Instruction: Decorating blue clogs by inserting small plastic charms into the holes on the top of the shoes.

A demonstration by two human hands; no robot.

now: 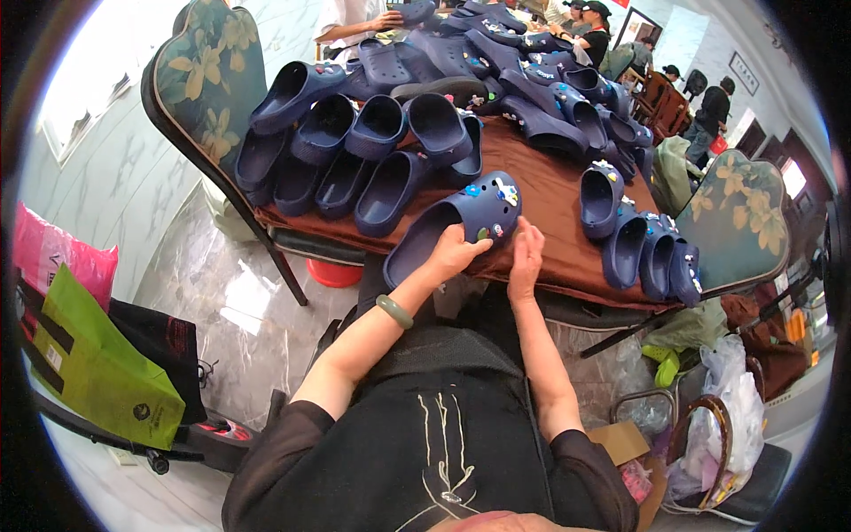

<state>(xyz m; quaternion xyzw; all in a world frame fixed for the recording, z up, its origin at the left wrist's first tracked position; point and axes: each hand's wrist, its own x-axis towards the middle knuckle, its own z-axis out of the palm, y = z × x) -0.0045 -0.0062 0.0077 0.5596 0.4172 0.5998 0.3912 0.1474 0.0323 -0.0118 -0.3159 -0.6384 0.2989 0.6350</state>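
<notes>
A navy blue clog (433, 222) with colourful charms (503, 192) on its holed upper is tilted above the near edge of the table. My left hand (456, 254) grips it by the side, the thumb lying beside a small green charm. At the toe end, my right hand (526, 257) is stretched upward, fingers straight and palm towards the clog. Whether its fingertips touch the clog is hard to tell. Plain navy clogs (390, 191) stand stacked in rows just beyond, on the left. To the right, decorated clogs (628, 248) lean in a line.
A brown cloth (541, 173) covers the table, heaped with clogs at the back. Floral-backed chairs (208, 80) (740, 213) flank it. A red basin (335, 272) is underneath. Bags (111, 363) hang at left; a plastic-laden chair (722, 426) is at right. Other people (359, 22) work beyond.
</notes>
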